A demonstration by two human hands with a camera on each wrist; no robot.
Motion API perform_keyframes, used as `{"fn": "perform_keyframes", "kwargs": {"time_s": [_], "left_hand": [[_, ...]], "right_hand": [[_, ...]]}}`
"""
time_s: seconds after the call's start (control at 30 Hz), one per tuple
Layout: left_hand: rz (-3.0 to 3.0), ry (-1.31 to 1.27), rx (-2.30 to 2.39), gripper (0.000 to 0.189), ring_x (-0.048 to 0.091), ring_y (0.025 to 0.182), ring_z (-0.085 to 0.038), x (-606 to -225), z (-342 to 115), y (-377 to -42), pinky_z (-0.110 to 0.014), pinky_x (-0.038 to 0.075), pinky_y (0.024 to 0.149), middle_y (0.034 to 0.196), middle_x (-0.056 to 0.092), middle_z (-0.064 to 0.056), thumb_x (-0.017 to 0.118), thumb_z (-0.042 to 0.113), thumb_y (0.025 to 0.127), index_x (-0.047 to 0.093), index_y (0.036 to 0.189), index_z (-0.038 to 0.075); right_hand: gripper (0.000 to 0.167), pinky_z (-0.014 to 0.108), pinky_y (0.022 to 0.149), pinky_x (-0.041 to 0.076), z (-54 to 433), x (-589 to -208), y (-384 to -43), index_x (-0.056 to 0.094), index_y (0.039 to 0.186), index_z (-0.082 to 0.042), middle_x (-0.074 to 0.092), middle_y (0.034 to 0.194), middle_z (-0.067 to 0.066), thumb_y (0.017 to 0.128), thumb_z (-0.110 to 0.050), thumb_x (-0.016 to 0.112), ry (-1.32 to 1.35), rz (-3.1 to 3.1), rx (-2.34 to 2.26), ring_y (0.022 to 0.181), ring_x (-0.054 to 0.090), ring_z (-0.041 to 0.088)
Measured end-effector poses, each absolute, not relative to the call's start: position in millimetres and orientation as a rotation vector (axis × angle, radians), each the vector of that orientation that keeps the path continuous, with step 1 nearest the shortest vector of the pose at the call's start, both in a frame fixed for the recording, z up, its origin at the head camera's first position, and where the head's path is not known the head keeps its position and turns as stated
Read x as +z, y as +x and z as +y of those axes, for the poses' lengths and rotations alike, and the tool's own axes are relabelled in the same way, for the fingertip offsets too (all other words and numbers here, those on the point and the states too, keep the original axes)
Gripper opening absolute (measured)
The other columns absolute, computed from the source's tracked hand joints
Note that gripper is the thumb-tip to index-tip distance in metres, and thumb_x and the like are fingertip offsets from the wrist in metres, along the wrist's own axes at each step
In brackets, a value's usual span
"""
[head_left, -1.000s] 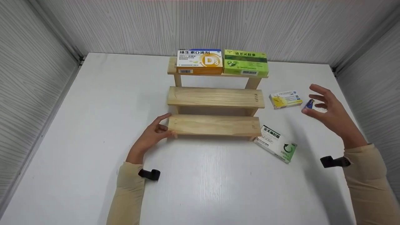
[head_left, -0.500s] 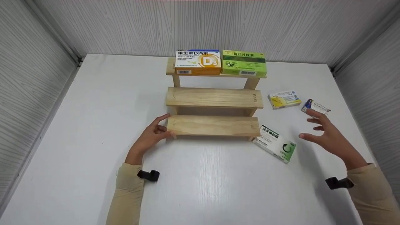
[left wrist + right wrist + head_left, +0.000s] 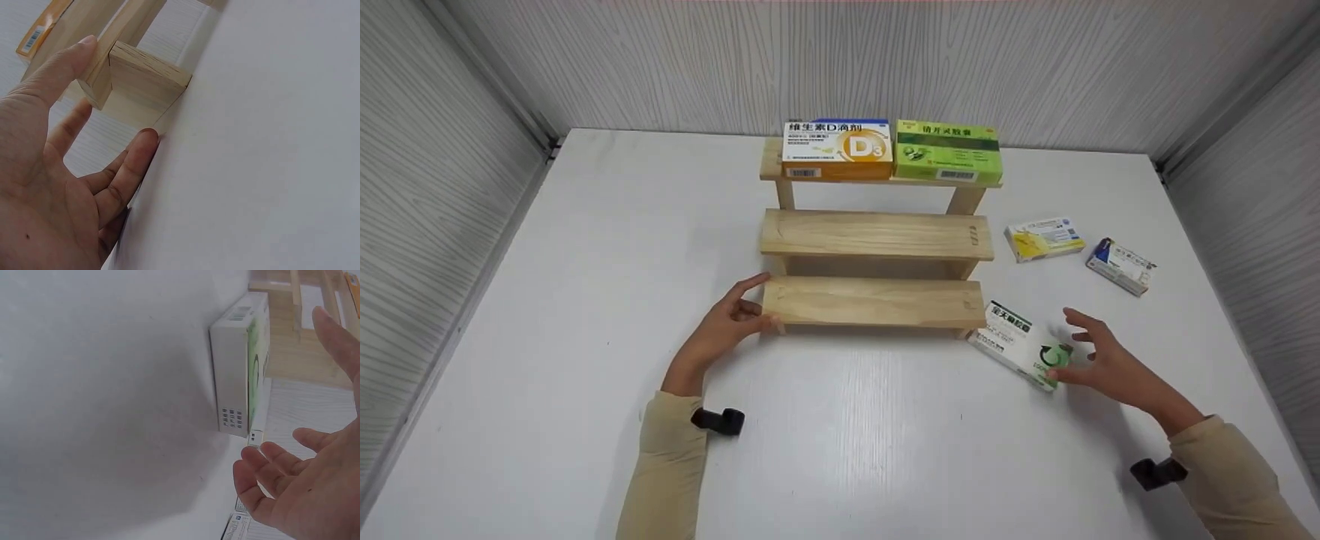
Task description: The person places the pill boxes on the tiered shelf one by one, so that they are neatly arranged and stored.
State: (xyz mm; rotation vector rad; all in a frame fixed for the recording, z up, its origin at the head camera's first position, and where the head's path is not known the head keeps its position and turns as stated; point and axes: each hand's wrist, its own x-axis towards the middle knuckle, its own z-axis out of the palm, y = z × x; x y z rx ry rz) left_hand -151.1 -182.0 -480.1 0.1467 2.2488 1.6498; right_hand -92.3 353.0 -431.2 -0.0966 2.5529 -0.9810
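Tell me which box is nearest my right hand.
The white-and-green box by the bottom wooden step: the right hand is beside it, while all others lie farther off.

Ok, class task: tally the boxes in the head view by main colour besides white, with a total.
Green: 2, green box and green-and-white box
Orange: 1, orange-and-white box
Yellow: 1, yellow-and-white box
Blue: 1, blue-and-white box
Total: 5
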Motion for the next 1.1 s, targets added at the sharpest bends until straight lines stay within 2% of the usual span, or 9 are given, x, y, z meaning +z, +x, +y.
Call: {"fn": "perform_keyframes", "kwargs": {"time_s": [0.13, 0.6, 0.87, 0.97, 1.03, 1.1], "left_hand": [[2.244, 0.137, 1.651, 0.069, 0.050, 0.097, -0.020, -479.3, -181.8, -150.4, -0.032, 0.041, 0.087, 0.113, 0.053, -0.013, 0.068, 0.021, 0.090, 0.035, 0.149, 0.029], [2.271, 0.107, 1.621, 0.068, 0.049, 0.099, -0.021, -477.9, -180.7, -149.7, -0.031, 0.040, 0.087, 0.115, 0.052, -0.014, 0.068, 0.021, 0.090, 0.036, 0.149, 0.030], [2.266, 0.120, 1.631, 0.070, 0.049, 0.100, -0.022, -480.2, -180.9, -150.9, -0.033, 0.040, 0.086, 0.116, 0.052, -0.014, 0.071, 0.027, 0.088, 0.036, 0.149, 0.032], [2.270, 0.125, 1.625, 0.069, 0.050, 0.099, -0.021, -480.5, -181.3, -151.2, -0.032, 0.041, 0.086, 0.116, 0.052, -0.014, 0.070, 0.026, 0.089, 0.036, 0.149, 0.032], [2.273, 0.117, 1.624, 0.069, 0.050, 0.099, -0.021, -480.4, -181.5, -151.1, -0.031, 0.041, 0.086, 0.115, 0.052, -0.014, 0.070, 0.026, 0.089, 0.036, 0.149, 0.032], [2.275, 0.124, 1.617, 0.069, 0.051, 0.099, -0.021, -480.3, -182.0, -150.9, -0.031, 0.042, 0.086, 0.116, 0.052, -0.014, 0.069, 0.026, 0.089, 0.035, 0.149, 0.031]], "right_hand": [[0.107, 0.066, 0.104, 0.027, 350.8, -438.8, -88.5, 0.007, 0.153, -0.002, 0.014, 0.153, 0.031, 0.081, -0.039, 0.076, -0.062, 2.543, -0.928, 0.135, 0.025, 0.049], [0.102, 0.059, 0.100, 0.036, 336.9, -449.6, -87.9, 0.026, 0.146, 0.008, 0.035, 0.137, 0.033, 0.076, -0.043, 0.080, -0.098, 2.702, -0.674, 0.119, 0.037, 0.044], [0.092, 0.058, 0.101, 0.034, 342.7, -446.7, -89.4, 0.026, 0.145, 0.009, 0.034, 0.135, 0.032, 0.081, -0.032, 0.078, -0.136, 2.699, -0.727, 0.119, 0.038, 0.042], [0.087, 0.051, 0.097, 0.038, 349.4, -437.8, -89.8, 0.025, 0.146, 0.007, 0.034, 0.135, 0.030, 0.083, -0.025, 0.076, -0.162, 2.706, -0.774, 0.117, 0.041, 0.040], [0.085, 0.041, 0.091, 0.041, 354.8, -430.5, -89.7, 0.026, 0.146, 0.006, 0.036, 0.135, 0.028, 0.083, -0.022, 0.075, -0.180, 2.723, -0.789, 0.115, 0.043, 0.038], [0.083, 0.033, 0.087, 0.039, 359.9, -423.5, -89.3, 0.027, 0.146, 0.005, 0.038, 0.135, 0.027, 0.084, -0.022, 0.075, -0.191, 2.742, -0.798, 0.113, 0.043, 0.035]]}}
